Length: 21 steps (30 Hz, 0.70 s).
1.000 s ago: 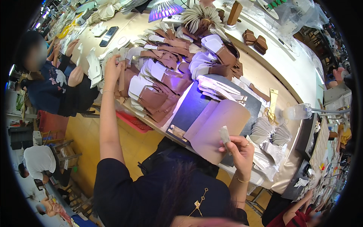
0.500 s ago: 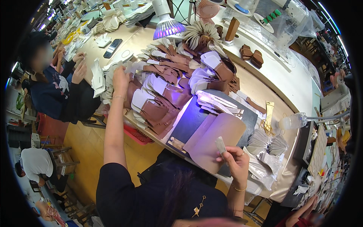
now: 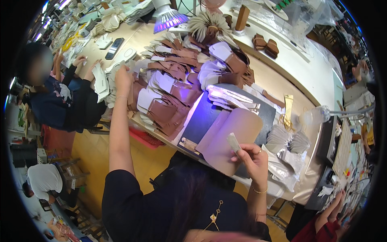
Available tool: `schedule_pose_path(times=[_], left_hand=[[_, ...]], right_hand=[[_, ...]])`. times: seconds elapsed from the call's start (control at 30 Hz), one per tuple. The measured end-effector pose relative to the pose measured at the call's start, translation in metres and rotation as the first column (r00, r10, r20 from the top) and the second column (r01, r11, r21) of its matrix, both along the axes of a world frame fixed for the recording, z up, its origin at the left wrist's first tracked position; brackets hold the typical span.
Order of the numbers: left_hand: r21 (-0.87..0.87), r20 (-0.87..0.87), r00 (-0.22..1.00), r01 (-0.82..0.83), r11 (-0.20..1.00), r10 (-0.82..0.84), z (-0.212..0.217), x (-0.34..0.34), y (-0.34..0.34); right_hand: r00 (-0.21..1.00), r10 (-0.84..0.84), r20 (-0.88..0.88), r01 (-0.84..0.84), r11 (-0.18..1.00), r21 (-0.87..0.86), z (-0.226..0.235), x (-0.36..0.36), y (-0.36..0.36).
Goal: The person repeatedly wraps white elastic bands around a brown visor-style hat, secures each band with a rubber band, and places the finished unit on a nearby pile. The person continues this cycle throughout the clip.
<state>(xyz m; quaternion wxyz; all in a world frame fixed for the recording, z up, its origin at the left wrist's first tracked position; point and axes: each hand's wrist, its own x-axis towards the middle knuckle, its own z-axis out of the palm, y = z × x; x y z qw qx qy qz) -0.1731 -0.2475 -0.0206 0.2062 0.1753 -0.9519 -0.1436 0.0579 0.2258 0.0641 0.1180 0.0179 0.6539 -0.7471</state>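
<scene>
My left hand [image 3: 123, 80] reaches out to the far left, its fingers curled at a stack of white shaped pieces [image 3: 113, 74]; what they pinch there is hidden. Close to my body, my right hand [image 3: 254, 163] holds a small pale strip [image 3: 233, 142] upright between thumb and fingers. Just beyond it a curved tan sheet [image 3: 238, 129] lies over a dark board [image 3: 199, 121]. White thin pieces [image 3: 229, 101] rest on the board's far part. Heaps of brown leather pieces with white tabs [image 3: 163, 109] spread between my two hands.
A lit lamp [image 3: 171, 19] hangs above the heaps. A phone [image 3: 115, 48] lies at the far left, near a co-worker [image 3: 52, 88]. Gold-handled scissors [image 3: 288, 109], a clear bottle [image 3: 314, 116] and grey stacked pieces [image 3: 282, 139] are on the right. A red basket [image 3: 145, 138] sits below the table edge.
The view has shifted slightly. My left hand stays at the white stack, and my right hand still holds the pale strip. The co-worker's hands on the left have moved apart.
</scene>
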Motion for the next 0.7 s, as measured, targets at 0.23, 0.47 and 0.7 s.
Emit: schedule_pose_path(times=[0.23,0.47,0.7], left_hand=[[-0.01,0.119,0.987,0.106,0.994,-0.104,0.006,-0.002,-0.003],[0.147,0.187,0.956,0.201,0.968,-0.227,0.022,0.009,-0.003],[0.533,0.304,0.911,0.08,0.842,-0.279,0.03,0.017,-0.025]], right_hand=[[1.0,0.016,-0.011,-0.016,0.999,0.034,-0.001,0.001,0.001],[0.999,0.027,-0.032,-0.025,0.997,0.07,0.001,0.0,0.001],[0.998,0.021,-0.058,-0.018,0.998,0.054,-0.002,0.0,0.002]])
